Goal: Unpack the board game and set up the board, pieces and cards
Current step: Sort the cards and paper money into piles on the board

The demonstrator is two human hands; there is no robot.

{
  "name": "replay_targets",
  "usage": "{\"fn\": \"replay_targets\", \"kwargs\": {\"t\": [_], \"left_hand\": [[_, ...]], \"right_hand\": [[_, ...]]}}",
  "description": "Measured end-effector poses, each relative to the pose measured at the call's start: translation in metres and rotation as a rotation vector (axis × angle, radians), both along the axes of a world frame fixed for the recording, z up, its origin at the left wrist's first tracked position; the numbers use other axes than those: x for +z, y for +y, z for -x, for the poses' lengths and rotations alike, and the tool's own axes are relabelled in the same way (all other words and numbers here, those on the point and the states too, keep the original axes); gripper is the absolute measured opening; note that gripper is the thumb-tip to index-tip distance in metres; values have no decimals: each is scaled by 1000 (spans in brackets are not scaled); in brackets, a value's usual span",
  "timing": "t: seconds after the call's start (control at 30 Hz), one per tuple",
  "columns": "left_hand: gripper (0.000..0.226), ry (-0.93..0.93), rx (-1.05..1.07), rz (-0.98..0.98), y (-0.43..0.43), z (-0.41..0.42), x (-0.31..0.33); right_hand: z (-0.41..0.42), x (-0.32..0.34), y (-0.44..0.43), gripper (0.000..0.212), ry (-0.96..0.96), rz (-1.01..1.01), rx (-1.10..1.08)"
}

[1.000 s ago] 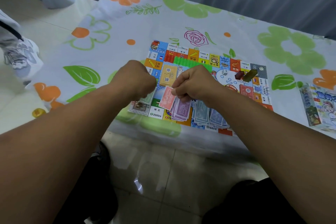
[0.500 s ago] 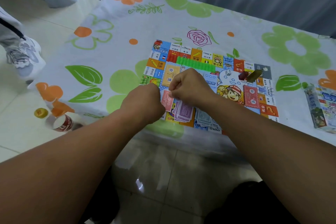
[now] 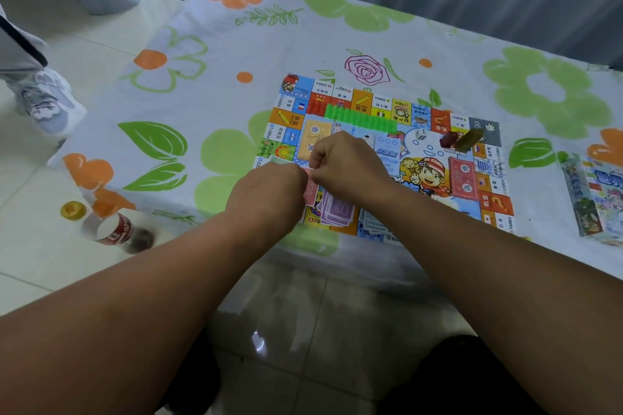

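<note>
Pink paper banknote (image 3: 310, 190) pinched in the grip of the right hand (image 3: 350, 168); left hand (image 3: 266, 194) curled, grip impossible to tell. Best laid flat beside the purple paper banknotes (image 3: 337, 212).

printed cloth tablecloth (image 3: 209, 54), glossy floor tiles (image 3: 303, 313)

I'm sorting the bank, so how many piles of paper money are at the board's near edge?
3 showing: pink notes pinched by the right hand, a purple pile beside them, a blue-grey pile further right. The left hand may hide more.
</note>
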State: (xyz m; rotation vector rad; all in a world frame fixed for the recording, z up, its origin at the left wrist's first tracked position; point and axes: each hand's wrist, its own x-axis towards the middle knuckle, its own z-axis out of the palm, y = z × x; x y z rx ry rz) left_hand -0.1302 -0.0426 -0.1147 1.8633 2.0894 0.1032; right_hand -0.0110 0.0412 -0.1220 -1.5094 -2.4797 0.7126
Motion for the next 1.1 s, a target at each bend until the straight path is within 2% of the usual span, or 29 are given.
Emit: {"fn": "replay_targets", "kwargs": {"t": [0.1,0.43,0.73,0.87,0.97,1.1], "left_hand": [[13,-4,1,-2,2,1,-3],[13,-69,31,16,5,4,-5],[7,-122,66,60,9,6,7],[4,-120,74,60,13,10,10],[4,-152,80,50,14,9,15],[7,-192,65,74,15,0,21]], "right_hand": [[0,3,-3,5,-55,12,10],[1,11,-14,34,-213,-66,83],[3,12,-15,16,-164,-37,112],[3,17,-7,9,-62,-28,61],[-2,31,1,12,-4,-3,12],[-21,42,11,10,-64,121,11]]}}
